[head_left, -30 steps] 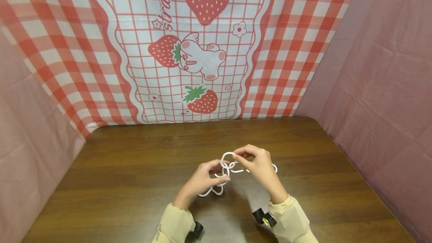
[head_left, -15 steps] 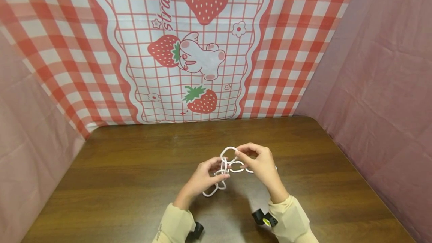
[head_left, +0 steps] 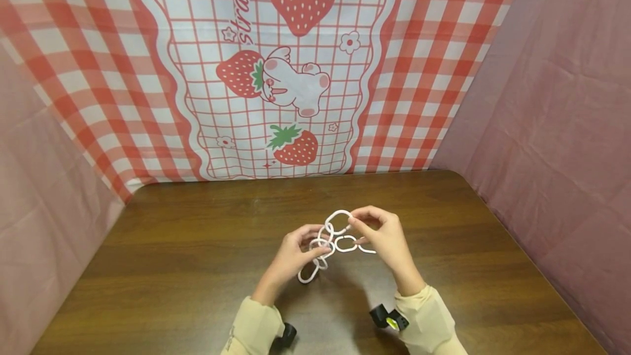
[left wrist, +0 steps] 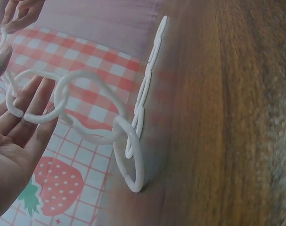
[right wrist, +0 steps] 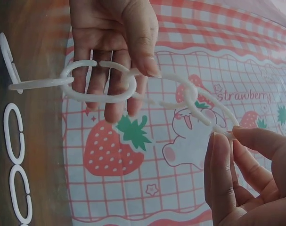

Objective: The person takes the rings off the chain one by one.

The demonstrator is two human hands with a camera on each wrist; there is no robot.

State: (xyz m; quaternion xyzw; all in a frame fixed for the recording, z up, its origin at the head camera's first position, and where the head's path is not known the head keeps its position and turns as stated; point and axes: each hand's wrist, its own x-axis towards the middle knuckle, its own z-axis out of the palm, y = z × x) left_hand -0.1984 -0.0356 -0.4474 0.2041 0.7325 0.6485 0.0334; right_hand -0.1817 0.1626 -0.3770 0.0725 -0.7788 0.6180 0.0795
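Note:
A white plastic link chain (right wrist: 110, 98) hangs between the hands, its split oval links showing small gaps. My right hand (head_left: 386, 237) pinches the end link (head_left: 331, 216) between thumb and fingertips, held raised. Across the straight fingers of my left hand (right wrist: 114, 52) lies another link; the thumb stands apart from those fingers, its tip close by the adjoining link. From there the chain drops to a lower link (left wrist: 139, 160) near the tabletop, left of the hands in the head view. The right wrist view shows both hands' fingers and the links spanning them.
A second row of white links (head_left: 346, 244) lies on the brown wooden table (head_left: 197, 245), partly hidden behind the right hand. A red checked strawberry cloth (head_left: 296, 86) hangs at the back, with pink cloth (head_left: 557, 125) at the sides.
My right hand has moved slightly up and right, lifting the end link. The links have shifted across my left hand, whose thumb and fingers have spread a little.

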